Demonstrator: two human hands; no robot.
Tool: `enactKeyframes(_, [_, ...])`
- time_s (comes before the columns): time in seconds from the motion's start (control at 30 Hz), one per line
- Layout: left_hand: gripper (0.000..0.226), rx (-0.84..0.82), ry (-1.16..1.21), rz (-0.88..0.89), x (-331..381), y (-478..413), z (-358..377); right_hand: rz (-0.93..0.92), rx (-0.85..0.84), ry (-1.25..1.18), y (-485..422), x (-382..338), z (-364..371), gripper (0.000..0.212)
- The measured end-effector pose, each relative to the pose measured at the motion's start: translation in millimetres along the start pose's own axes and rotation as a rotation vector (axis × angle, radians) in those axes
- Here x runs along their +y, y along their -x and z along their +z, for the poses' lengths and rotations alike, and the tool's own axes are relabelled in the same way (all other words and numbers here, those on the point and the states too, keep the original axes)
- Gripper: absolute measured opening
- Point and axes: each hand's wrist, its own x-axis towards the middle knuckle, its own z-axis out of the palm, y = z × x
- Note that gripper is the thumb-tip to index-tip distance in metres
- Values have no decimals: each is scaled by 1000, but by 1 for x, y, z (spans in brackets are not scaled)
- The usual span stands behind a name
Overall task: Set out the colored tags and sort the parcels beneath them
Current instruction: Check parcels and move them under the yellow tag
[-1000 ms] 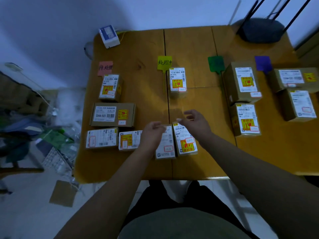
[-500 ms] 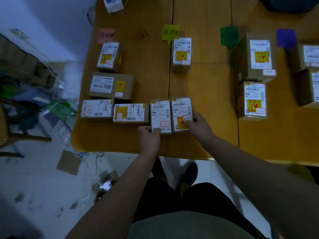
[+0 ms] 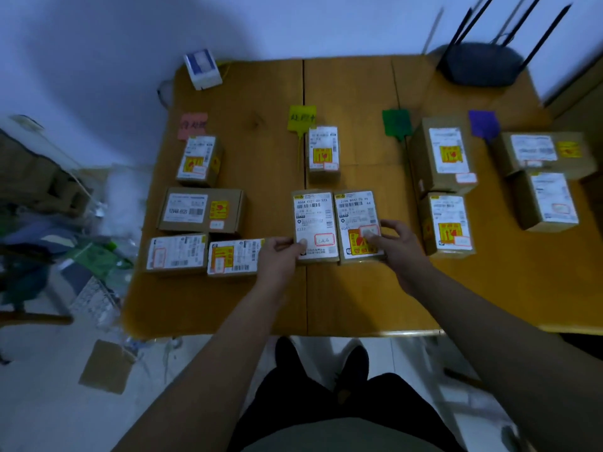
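At the far left of the wooden surface [image 3: 326, 305], a pink tag [image 3: 192, 125] is lying flat, and four parcels are sitting beneath it: a small upright one [image 3: 199, 160], a wide carton [image 3: 200, 210], and two low boxes side by side [image 3: 176, 254] [image 3: 235, 257] near the front edge. A white and blue box [image 3: 202, 69] is resting at the back left corner. Moving right, a yellow tag [image 3: 301, 117] is lying above a small parcel [image 3: 323, 153]. Below that, the left hand [image 3: 277, 256] is gripping the lower left corner of a white-labelled parcel [image 3: 315, 223], thumb lying on its label, while the right hand [image 3: 396, 244] is clamping the lower right corner of the neighbouring parcel [image 3: 357, 223], thumb pressing on its yellow sticker. These two parcels are touching each other along their long sides. Further right, a green tag [image 3: 396, 122] is lying just beside a tall parcel [image 3: 440, 156], with another parcel [image 3: 447, 223] sitting just in front of it. A purple tag [image 3: 483, 123] is lying near two more parcels [image 3: 545, 154] [image 3: 548, 200] at the right edge. A dark router [image 3: 479, 65] with antennas is standing at the back right corner.
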Motion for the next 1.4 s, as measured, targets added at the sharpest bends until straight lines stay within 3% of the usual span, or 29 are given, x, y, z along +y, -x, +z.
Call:
enactKeyframes(0.1, [42, -100, -1, 96, 42, 3, -16, -59, -56, -34, 6, -36, 3, 70])
enactKeyframes(0.23, [63, -175, -33, 242, 96, 12, -32, -190, -94, -72, 18, -81, 11, 70])
enactKeyframes(0.7, [61, -250, -51, 421, 157, 27, -50, -348, -158, -127, 29, -144, 14, 65])
enactKeyframes(1.0, [59, -265, -57, 425, 154, 31, -58, -303, -148, -185, 38, -139, 18, 36])
enactKeyframes(1.4, [59, -360, -61, 384, 144, 21, -45, -310, -94, -181, 48, -122, 8, 52])
